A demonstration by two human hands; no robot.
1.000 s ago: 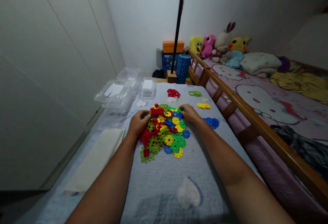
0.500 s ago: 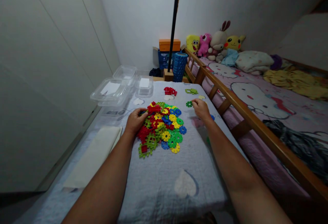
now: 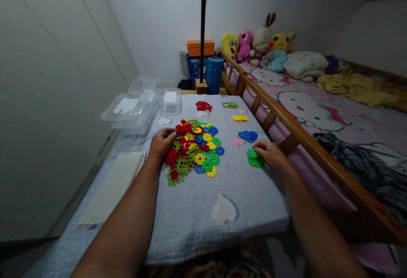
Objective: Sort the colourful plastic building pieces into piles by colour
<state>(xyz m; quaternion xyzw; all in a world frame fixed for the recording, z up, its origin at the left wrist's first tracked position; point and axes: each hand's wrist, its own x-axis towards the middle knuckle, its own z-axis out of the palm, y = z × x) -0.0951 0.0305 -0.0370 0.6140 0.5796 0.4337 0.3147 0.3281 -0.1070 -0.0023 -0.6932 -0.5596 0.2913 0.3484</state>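
A mixed pile of plastic building pieces (image 3: pixel 193 150) lies in the middle of the cloth: notched round discs in yellow, green and blue, plus red and lime square-shaped pieces. At its left edge is my left hand (image 3: pixel 161 144), fingers curled together by the red pieces; what they pinch is hidden. My right hand (image 3: pixel 269 153) pinches a green notched disc (image 3: pixel 252 153) at the right, over a small group of green discs (image 3: pixel 256 162). Beyond it lie blue discs (image 3: pixel 248 136), yellow discs (image 3: pixel 240 118), lime pieces (image 3: pixel 229 105) and red pieces (image 3: pixel 203 106) in separate groups.
Clear plastic boxes (image 3: pixel 127 108) stand at the back left, and a folded pale cloth (image 3: pixel 112 189) lies at the left. A wooden bed rail (image 3: pixel 282 131) runs along the right side. A black pole (image 3: pixel 202 27) rises behind the table's far edge.
My right hand has moved nearer and to the right with the green disc, down to the green group. My left hand stays at the pile. The view has shifted somewhat.
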